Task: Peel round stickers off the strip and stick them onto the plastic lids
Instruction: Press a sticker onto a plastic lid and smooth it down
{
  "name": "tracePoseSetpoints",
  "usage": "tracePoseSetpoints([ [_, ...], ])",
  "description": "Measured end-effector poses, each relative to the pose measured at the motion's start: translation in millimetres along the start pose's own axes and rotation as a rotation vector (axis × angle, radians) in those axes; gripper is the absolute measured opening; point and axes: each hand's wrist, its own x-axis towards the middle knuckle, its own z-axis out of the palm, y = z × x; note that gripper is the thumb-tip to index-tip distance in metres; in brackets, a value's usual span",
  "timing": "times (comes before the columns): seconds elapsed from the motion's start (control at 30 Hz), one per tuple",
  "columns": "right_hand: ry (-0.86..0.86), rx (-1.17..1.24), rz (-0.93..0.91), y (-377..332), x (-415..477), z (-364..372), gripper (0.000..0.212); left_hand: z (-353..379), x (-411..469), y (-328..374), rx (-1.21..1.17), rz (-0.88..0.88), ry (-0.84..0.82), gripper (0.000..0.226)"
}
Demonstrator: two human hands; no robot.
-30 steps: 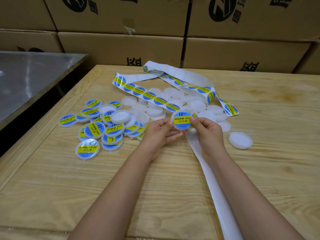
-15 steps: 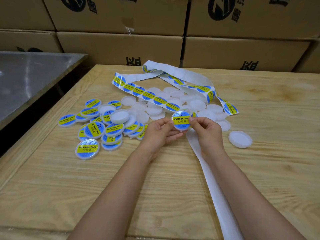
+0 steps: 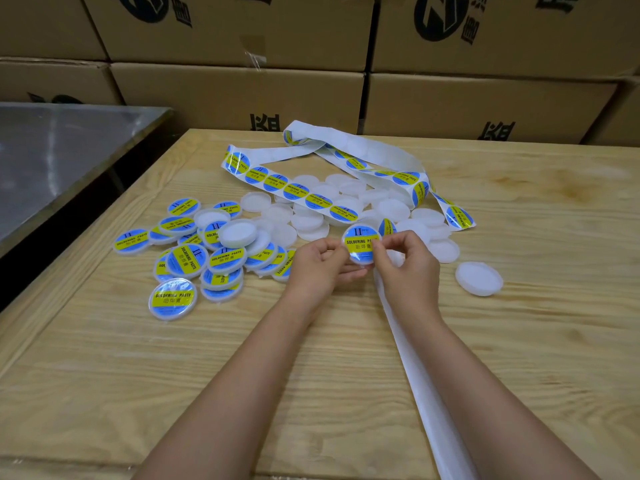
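Note:
My left hand (image 3: 320, 263) and my right hand (image 3: 407, 263) together hold one round plastic lid (image 3: 360, 242), tilted toward me, with a blue-and-yellow "SOLDERING PASTE" sticker on its face. My right fingers cover the sticker's right edge. The white sticker strip (image 3: 304, 192) loops across the far middle of the table, carrying several stickers; its bare backing (image 3: 415, 375) trails under my right forearm to the near edge. Plain white lids (image 3: 308, 221) lie heaped under the strip. Stickered lids (image 3: 194, 258) are piled to the left.
A single plain lid (image 3: 479, 278) lies alone right of my hands. The wooden table (image 3: 138, 375) has a steel table (image 3: 52, 161) across a gap on its left. Stacked cardboard boxes (image 3: 242, 95) wall off the far side.
Both hands stay on the stickered lid. My right fingers have slid further over the sticker's right edge; the lid has barely shifted.

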Motion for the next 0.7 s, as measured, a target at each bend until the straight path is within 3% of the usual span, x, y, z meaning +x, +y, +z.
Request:
tracePoseSetpoints([
  [0.2, 0.081, -0.033, -0.048, -2.4, -5.1, 3.3, 0.009, 2.3, -1.2, -1.2, -0.022, 0.008, 0.012, 0.016],
  [0.33, 0.054, 0.069, -0.002, -2.6, -6.1, 2.2, 0.056, 1.7, -2.3, 0.0, -0.030, 0.012, 0.001, 0.016],
  [0.5, 0.089, 0.067, 0.021, -1.5, -4.6, 3.9, 0.005, 2.0, -4.0, 0.2, -0.017, 0.006, -0.061, 0.013],
  [0.7, 0.183, 0.159, 0.160, 2.1, 0.3, 2.3, 0.019, 3.0, -9.9, -2.9, 0.056, 0.039, -0.181, 0.014],
])
